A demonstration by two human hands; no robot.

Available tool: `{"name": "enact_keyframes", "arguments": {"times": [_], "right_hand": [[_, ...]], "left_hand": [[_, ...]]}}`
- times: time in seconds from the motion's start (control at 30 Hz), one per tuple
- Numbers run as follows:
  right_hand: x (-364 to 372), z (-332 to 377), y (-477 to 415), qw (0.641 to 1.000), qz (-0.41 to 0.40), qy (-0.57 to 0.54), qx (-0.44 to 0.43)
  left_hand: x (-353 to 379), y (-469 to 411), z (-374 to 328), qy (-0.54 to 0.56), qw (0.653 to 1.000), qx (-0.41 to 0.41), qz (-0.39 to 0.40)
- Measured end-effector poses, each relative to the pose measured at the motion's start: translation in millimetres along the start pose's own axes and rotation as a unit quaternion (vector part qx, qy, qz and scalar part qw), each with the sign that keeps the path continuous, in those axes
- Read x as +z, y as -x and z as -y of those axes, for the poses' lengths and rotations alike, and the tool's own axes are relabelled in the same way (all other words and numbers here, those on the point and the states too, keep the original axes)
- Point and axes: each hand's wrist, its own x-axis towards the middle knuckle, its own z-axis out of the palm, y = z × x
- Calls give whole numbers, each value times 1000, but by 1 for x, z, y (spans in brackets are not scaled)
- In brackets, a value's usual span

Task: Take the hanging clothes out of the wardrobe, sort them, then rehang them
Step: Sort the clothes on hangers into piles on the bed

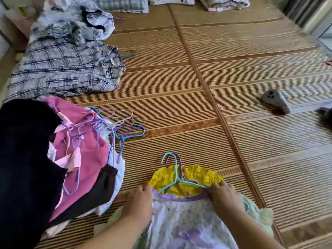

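No writing is readable anywhere. On the woven mat (233, 87), the left hand (138, 203) and right hand (226, 196) each pinch the purple-trimmed top (183, 221), which overlaps a yellow garment (190, 177) carrying two hangers (177, 169). Left of the top lies a clothes pile (80, 159); beyond it, a plaid shirt (66, 69).
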Motion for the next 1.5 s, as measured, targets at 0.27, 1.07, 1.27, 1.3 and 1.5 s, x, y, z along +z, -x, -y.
{"name": "enact_keyframes", "arguments": {"times": [0.27, 1.07, 1.27, 1.3, 1.5], "right_hand": [[-65, -20, -8, 992, -122, -41, 7], [-123, 19, -102, 985, -104, -133, -24], [-142, 42, -44, 989, -77, -104, -72], [-149, 46, -32, 989, -76, -99, -78], [-213, 69, 58, 983, -104, -74, -133]], "left_hand": [[-49, -20, -19, 121, 991, 51, -29], [-141, -117, -23, 116, 985, 60, -117], [-157, -66, -27, 80, 982, 123, -122], [-164, -53, -28, 71, 981, 129, -126], [-212, 41, -27, 75, 971, 149, -171]]}}
